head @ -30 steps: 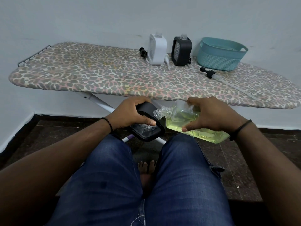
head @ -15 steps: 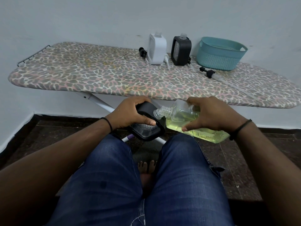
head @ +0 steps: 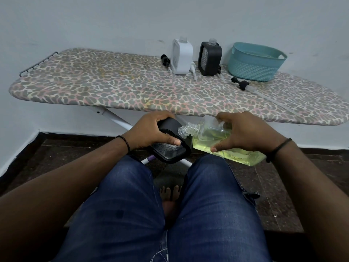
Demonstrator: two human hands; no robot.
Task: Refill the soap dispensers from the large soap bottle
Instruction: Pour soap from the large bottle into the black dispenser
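- Nearest, above the knees and in front of the ironing board, the left hand grips a black soap dispenser, fingers wrapped over its top and thumb on its clear ribbed front.
- The right hand grips the large soap bottle, tipped on its side, its uncapped threaded neck touching the dispenser's top; yellow-green soap fills its lower half (whether any is flowing cannot be told).
- Three dispensers in all: the held one, plus a white dispenser and a second black dispenser upright at the board's far edge, both with their necks uncapped; their fill cannot be told.
- Three pump heads are visible on the board, one left of the white dispenser, one between the pair, one right.
- A teal basket stands right of them; its contents are hidden.
- The board's left half and near edge lie bare.
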